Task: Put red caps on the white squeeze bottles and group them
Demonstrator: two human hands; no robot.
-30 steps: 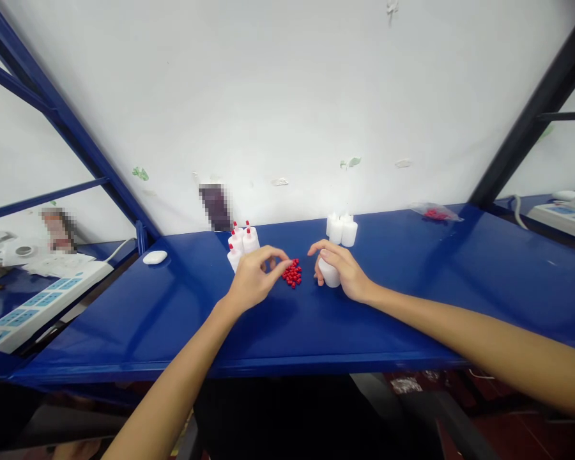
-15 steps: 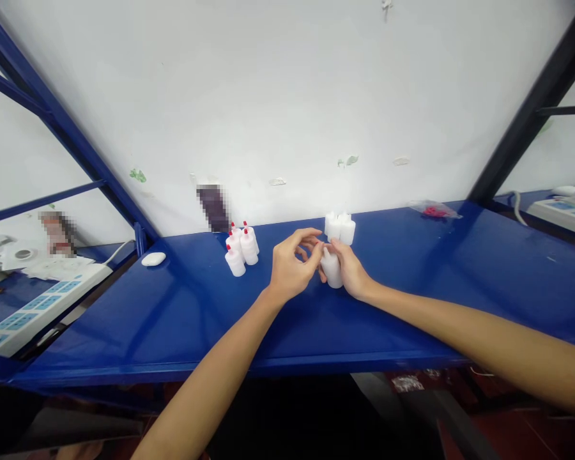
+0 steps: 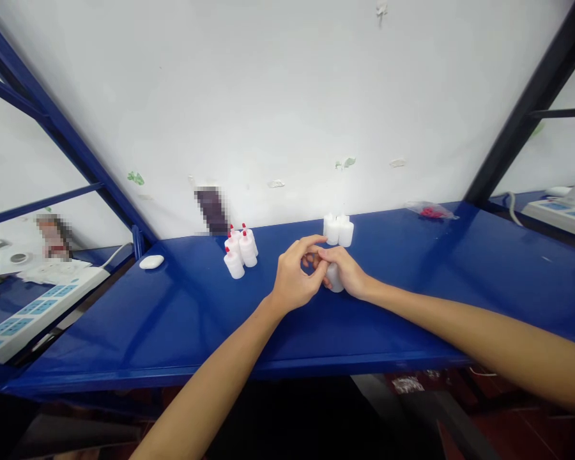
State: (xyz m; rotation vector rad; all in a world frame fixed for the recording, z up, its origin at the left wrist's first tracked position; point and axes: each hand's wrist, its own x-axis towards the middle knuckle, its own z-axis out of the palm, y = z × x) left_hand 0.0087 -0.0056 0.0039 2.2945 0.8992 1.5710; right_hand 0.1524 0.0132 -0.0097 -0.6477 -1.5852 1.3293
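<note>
The right hand (image 3: 349,273) has its fingers wrapped around a white bottle (image 3: 336,280) that stands roughly upright on the blue surface (image 3: 182,319), its top hidden by both hands. The left hand (image 3: 294,278) meets it there, thumb and fingers curled to a narrow gap at the bottle's upper end; whether they pinch anything cannot be told. Just behind the right hand, near the wall (image 3: 287,96), stands a tight cluster of white bottles (image 3: 345,234). To the left of the hands, red-tipped bottles (image 3: 248,253) stand close together. A clear bag (image 3: 441,211) with red pieces (image 3: 430,213) lies farther right, and a white rounded object (image 3: 152,262) lies far left.
</note>
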